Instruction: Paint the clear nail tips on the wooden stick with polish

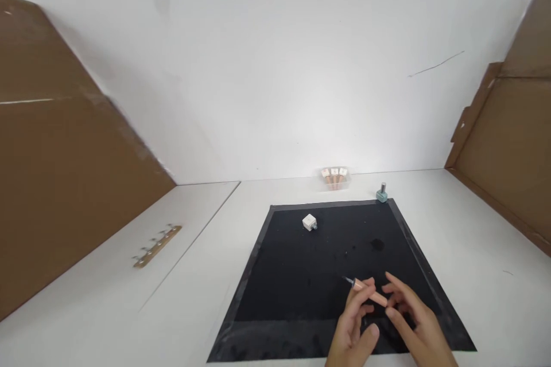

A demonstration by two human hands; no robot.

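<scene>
My left hand (355, 324) pinches a slim peach-coloured nail polish brush cap (369, 291) over the near part of a black mat (301, 275); its dark brush tip points left. My right hand (413, 318) is beside it with fingers spread, fingertips touching or almost touching the cap's right end. A small white bottle (310, 222) lies on its side at the far part of the mat. A teal nail polish bottle (381, 193) stands upright at the mat's far right corner.
A clear box of several peach items (334, 178) sits by the white back wall. A wooden strip with pegs (156, 246) lies on the white table (129, 298) at left. Brown cardboard panels (64, 183) stand on both sides.
</scene>
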